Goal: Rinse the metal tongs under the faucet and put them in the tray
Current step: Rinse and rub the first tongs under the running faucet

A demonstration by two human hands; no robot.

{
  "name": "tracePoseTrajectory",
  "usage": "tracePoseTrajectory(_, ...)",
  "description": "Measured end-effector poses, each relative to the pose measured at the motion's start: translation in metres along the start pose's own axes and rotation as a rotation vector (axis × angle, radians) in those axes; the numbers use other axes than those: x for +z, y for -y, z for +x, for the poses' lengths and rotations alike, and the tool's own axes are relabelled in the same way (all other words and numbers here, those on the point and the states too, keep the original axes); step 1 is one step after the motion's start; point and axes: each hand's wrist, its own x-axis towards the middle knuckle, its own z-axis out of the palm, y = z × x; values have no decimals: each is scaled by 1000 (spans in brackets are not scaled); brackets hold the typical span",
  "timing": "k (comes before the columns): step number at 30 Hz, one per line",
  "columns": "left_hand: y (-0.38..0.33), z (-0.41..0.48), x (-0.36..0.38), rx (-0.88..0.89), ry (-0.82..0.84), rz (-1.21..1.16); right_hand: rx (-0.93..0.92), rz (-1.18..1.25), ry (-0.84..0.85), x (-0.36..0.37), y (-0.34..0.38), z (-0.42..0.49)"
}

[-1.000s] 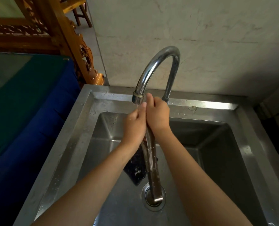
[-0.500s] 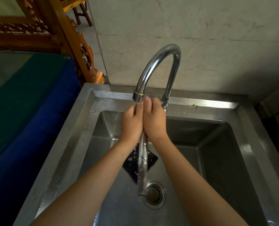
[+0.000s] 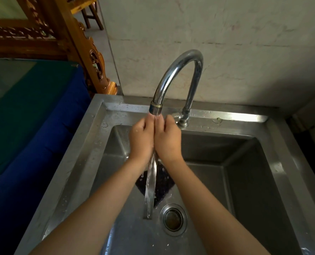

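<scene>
The metal tongs point(image 3: 150, 183) hang almost straight down over the steel sink point(image 3: 263, 162), wet, with their tips just left of the drain point(image 3: 173, 219). My left hand point(image 3: 141, 139) and my right hand point(image 3: 168, 138) are pressed together right under the spout of the curved chrome faucet point(image 3: 175, 74), fingers curled round the top of the tongs. Water runs onto my fingertips and down the tongs. No tray is in view.
A dark mesh-like object point(image 3: 162, 183) lies on the sink floor behind the tongs. The faucet base point(image 3: 183, 119) stands on the back rim beside my right hand. A blue and green cloth-covered surface point(image 3: 33, 126) adjoins the sink's left side, with carved wooden furniture point(image 3: 90, 57) behind.
The tongs swung left, their tips moving from over the drain to its left side. Both hands shifted slightly left and stayed under the spout.
</scene>
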Motion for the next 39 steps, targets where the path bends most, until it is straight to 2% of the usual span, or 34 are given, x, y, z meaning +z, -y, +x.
tracePoseTrajectory(3, -8, 18, 0, 12, -62, -13, -58, -63, 29, 0, -3, -5)
tracePoseTrajectory(7, -2, 9, 4, 59, 64, 120, -21, 7, -43, -8, 11, 22)
tracePoseTrajectory(10, 1, 3, 4, 96, 82, 195, -20, 6, -53, -11, 13, 29)
tracePoseTrajectory(15, -11, 22, 6, 29, 22, 88, -31, 62, -32, -4, 0, 3)
tracePoseTrajectory(22, 3, -8, 6, 179, 68, 158, -30, 85, -59, -14, 8, 17)
tracePoseTrajectory(24, -5, 6, 5, 114, 42, 138, -32, 79, -19, -11, 7, 10)
tracePoseTrajectory(26, -15, 19, 2, 10, -2, 22, -60, 33, 46, -6, 2, -1)
tracePoseTrajectory(28, -17, 19, 1, 50, -24, -16, -77, 9, 85, -6, 1, -7)
tracePoseTrajectory(33, 0, -10, 8, 110, 157, 140, 80, 168, -16, -19, 18, 24)
tracePoseTrajectory(39, -7, 16, 5, 25, -9, 27, 5, 38, -26, -1, 7, 6)
